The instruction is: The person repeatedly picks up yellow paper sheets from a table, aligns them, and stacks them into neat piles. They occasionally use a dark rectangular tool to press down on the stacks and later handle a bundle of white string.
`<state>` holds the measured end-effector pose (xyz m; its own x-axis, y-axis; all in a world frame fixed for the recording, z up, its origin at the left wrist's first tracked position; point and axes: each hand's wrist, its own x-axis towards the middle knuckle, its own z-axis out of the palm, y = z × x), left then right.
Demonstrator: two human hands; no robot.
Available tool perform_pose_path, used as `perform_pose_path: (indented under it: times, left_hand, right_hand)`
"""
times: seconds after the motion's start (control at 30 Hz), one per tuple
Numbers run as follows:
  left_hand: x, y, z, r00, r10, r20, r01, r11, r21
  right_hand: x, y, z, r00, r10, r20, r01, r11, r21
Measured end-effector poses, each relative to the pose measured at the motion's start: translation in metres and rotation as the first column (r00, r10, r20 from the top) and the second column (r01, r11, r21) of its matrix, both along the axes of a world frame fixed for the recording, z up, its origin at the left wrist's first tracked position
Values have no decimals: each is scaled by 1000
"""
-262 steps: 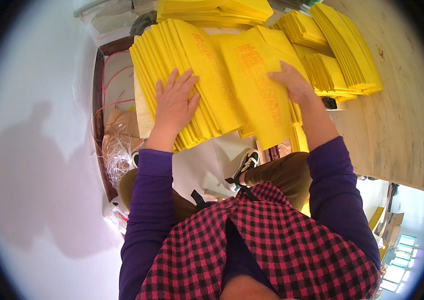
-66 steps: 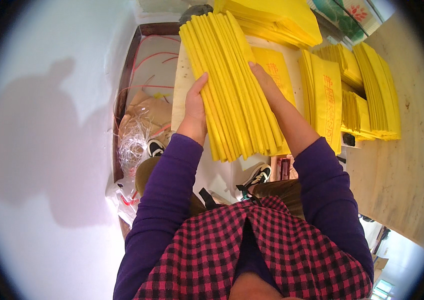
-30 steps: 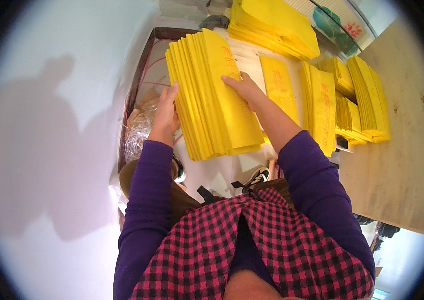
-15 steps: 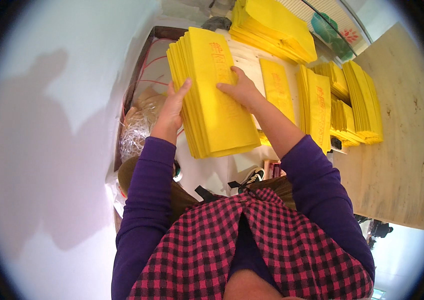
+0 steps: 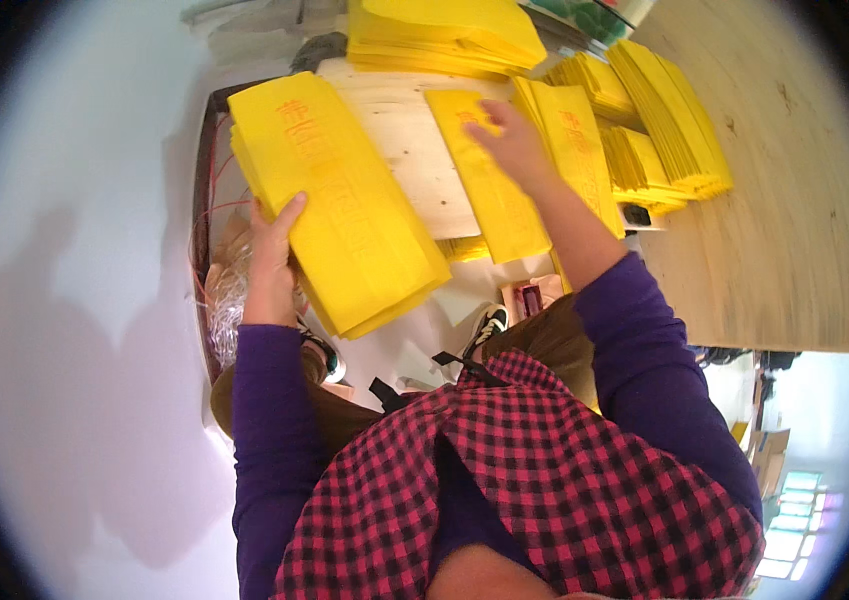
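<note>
Stack of folded yellow sheets (image 5: 349,225) is gripped at its left edge by the left hand (image 5: 274,255), beside the wooden board (image 5: 409,145). The right hand (image 5: 512,145) is held half-open over a flat yellow piece (image 5: 499,220); contact cannot be judged.

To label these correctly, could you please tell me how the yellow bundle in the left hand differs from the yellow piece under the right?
The left hand grips the yellow bundle, while the yellow piece lies on the wooden board below the right hand. The bundle looks wider than the piece. The bundle also looks thicker than the piece. Both are long, yellow and bear reddish print.
</note>
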<state>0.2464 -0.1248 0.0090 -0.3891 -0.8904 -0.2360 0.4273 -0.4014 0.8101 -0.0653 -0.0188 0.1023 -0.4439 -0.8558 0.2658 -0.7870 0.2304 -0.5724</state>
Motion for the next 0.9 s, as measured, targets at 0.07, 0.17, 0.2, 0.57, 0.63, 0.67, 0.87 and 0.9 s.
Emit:
perform_pose_path:
  times: [0.07, 0.17, 0.2, 0.57, 0.63, 0.67, 0.87, 0.9]
  left_hand:
    - [-1, 1, -5, 1000, 3, -23, -3, 1000, 12]
    - [1, -3, -7, 999, -36, -13, 36, 999, 31]
    - [1, -2, -8, 999, -37, -19, 38, 999, 37]
    - [2, 5, 6, 998, -55, 25, 53, 995, 85]
    - [2, 5, 7, 998, -63, 1, 62, 994, 85]
    - [2, 5, 8, 998, -67, -19, 69, 994, 86]
    - [2, 5, 8, 997, -69, -31, 71, 994, 83]
    - [2, 6, 8, 998, -60, -22, 62, 994, 87]
  right_hand:
    - [-64, 36, 5, 969, -239, -67, 237, 971, -37]
    - [-137, 111, 6, 859, -501, -104, 505, 863, 18]
    - [-152, 135, 3, 858, -502, -109, 509, 860, 44]
    - [-124, 252, -52, 402, -694, 598, 778, 603, 176]
    - [-119, 250, -56, 301, -690, 658, 799, 559, 221]
    - [-118, 249, -57, 292, -652, 700, 789, 578, 208]
    - [-125, 254, -61, 234, -490, 840, 804, 583, 116]
    - [-126, 259, -62, 219, -451, 865, 815, 572, 91]
